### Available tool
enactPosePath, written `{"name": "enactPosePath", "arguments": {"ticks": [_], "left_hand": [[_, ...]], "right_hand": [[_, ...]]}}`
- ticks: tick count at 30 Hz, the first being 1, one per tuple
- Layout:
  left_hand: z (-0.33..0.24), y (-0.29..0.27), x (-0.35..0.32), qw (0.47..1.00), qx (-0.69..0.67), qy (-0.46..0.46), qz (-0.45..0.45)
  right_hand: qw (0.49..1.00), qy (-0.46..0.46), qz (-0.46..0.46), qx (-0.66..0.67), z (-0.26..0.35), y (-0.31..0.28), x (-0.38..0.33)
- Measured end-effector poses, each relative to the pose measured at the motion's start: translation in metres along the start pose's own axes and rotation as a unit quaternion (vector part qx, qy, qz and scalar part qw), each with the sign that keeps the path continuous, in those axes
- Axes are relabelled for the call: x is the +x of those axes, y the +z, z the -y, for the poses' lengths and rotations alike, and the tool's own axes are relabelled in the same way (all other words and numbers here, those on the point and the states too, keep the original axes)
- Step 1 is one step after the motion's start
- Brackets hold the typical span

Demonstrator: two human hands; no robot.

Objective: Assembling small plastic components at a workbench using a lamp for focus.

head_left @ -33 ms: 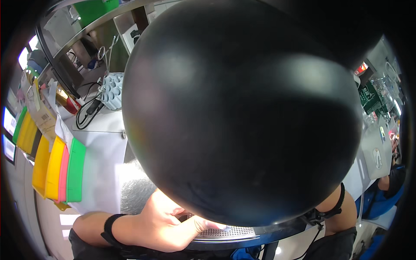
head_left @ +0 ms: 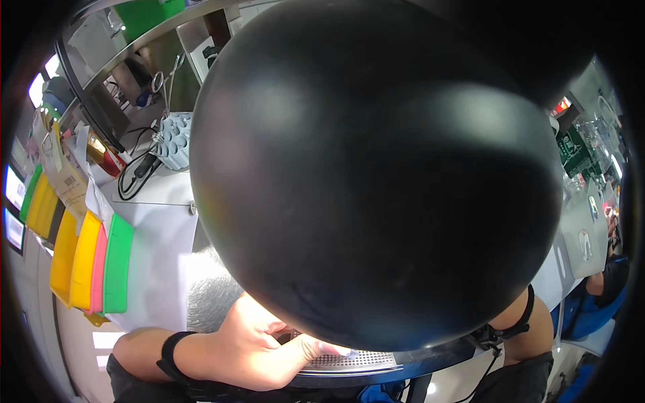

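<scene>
A large, glossy black round object (head_left: 376, 174) fills the middle of the view and covers most of the work area. My left hand (head_left: 262, 352) comes in at the lower left, just under its edge. Its fingers are curled and the thumb reaches across to the right. The fingertips are mostly covered, so what they grip cannot be made out. Beneath the thumb lies a perforated metal plate (head_left: 366, 361) at the table's near edge. Of my right arm only the forearm (head_left: 514, 316) with a black strap shows; the black object hides my right hand.
Yellow, pink and green plastic bins (head_left: 117, 265) stand at the left, with papers (head_left: 70, 178) behind them. A grey holder with round holes (head_left: 175, 141), scissor-like tools (head_left: 164, 80) and a black cable (head_left: 127, 181) sit farther back. At the right are a translucent container (head_left: 583, 235) and another person's arm (head_left: 594, 284).
</scene>
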State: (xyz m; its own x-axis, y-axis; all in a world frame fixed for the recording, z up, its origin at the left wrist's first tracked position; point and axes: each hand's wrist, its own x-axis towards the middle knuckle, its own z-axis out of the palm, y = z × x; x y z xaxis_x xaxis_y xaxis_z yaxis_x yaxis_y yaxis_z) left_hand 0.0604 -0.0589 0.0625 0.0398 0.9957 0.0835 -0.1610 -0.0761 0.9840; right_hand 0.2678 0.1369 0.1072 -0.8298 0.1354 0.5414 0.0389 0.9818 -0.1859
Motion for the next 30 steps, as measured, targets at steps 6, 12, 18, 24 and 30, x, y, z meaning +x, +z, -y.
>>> {"name": "enactPosePath", "arguments": {"ticks": [6, 12, 18, 24, 30], "left_hand": [[0.002, 0.001, 0.0, 1.0, -0.009, 0.027, 0.002], [0.003, 0.0, -0.002, 1.0, -0.003, 0.005, -0.02], [-0.001, -0.001, 0.003, 0.997, 0.053, 0.051, -0.007], [-0.001, -0.002, 0.003, 0.988, 0.132, 0.077, -0.033], [0.002, -0.006, 0.002, 0.982, 0.159, 0.099, -0.024]], "right_hand": [[1.0, -0.011, -0.002, -0.025, 0.001, -0.002, 0.002], [1.0, -0.01, 0.001, -0.021, -0.002, 0.001, 0.004], [0.999, -0.012, 0.007, -0.029, 0.003, -0.006, 0.003], [0.993, -0.058, -0.102, -0.034, -0.017, 0.027, -0.011], [0.996, -0.045, -0.037, -0.066, -0.005, 0.005, 0.003]]}}
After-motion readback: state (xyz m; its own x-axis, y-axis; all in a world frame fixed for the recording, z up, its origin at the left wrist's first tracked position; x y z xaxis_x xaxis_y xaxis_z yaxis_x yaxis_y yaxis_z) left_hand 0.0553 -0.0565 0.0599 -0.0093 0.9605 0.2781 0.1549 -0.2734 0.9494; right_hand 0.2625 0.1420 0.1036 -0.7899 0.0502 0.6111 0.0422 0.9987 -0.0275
